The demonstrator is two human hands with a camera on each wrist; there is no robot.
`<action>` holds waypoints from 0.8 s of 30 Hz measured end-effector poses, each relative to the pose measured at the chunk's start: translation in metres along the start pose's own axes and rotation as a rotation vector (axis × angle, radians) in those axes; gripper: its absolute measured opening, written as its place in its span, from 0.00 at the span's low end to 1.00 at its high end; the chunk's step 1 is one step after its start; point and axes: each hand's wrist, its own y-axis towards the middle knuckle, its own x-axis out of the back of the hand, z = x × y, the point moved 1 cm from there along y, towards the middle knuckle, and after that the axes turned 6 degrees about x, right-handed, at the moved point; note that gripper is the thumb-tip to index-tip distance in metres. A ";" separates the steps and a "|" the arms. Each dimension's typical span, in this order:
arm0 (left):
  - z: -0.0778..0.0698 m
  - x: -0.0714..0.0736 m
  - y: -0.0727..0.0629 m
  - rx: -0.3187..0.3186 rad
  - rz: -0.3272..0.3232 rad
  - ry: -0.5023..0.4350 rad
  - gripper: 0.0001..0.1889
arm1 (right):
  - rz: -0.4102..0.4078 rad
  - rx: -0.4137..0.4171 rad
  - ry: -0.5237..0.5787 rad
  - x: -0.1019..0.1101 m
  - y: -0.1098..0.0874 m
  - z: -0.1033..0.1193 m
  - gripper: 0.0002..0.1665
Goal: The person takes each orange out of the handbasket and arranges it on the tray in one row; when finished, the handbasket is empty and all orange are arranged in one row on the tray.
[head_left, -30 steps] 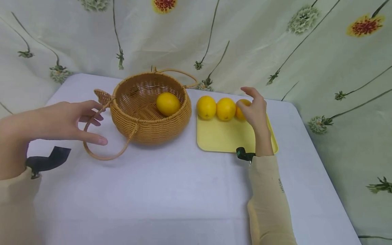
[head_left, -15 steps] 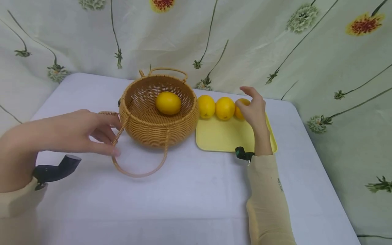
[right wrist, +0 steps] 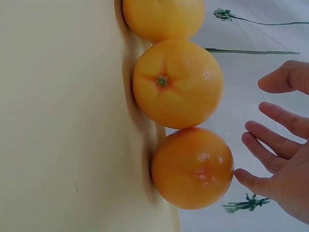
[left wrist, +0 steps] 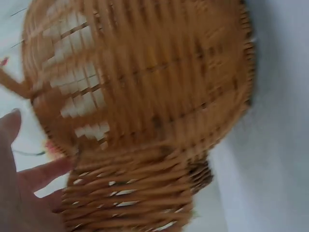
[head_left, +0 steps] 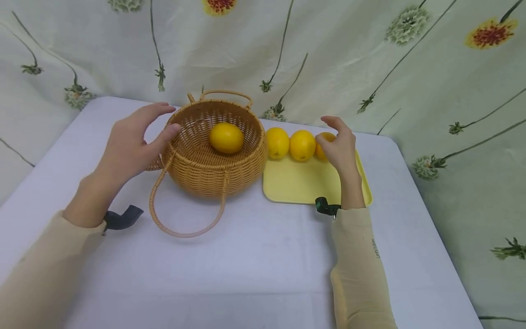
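A round wicker basket point(head_left: 201, 180) stands on the table with one orange fruit point(head_left: 226, 137) in it. My left hand point(head_left: 127, 139) is at its left rim, fingers and thumb spread, holding nothing. In the left wrist view, those fingers lie right beside a flat woven piece point(left wrist: 128, 198) projecting from the basket. Three more orange fruits point(head_left: 302, 145) line the back of a yellow tray point(head_left: 304, 187). Over the rightmost one, an orange fruit point(right wrist: 193, 169), my right hand point(head_left: 342, 145) hovers with thumb and fingers apart; one fingertip shows right at its skin in the right wrist view.
The basket's front handle point(head_left: 186, 236) is folded down over the white tablecloth point(head_left: 197, 283). Its other handle point(head_left: 228, 92) leans at the back. A flower-print curtain point(head_left: 328, 59) hangs close behind the table edge. The basket's right side comes close to the tray.
The basket has turned and shifted right toward the tray, its front handle swinging right. My left hand has left that handle and risen to the left rim. The right hand stays put.
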 end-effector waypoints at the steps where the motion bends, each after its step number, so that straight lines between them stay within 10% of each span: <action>1: 0.001 -0.005 0.000 0.007 0.012 0.003 0.29 | 0.000 0.003 0.001 0.000 0.000 0.001 0.30; 24: 0.012 -0.029 -0.004 -0.123 -0.120 0.158 0.23 | 0.134 0.148 0.216 -0.026 -0.004 0.068 0.32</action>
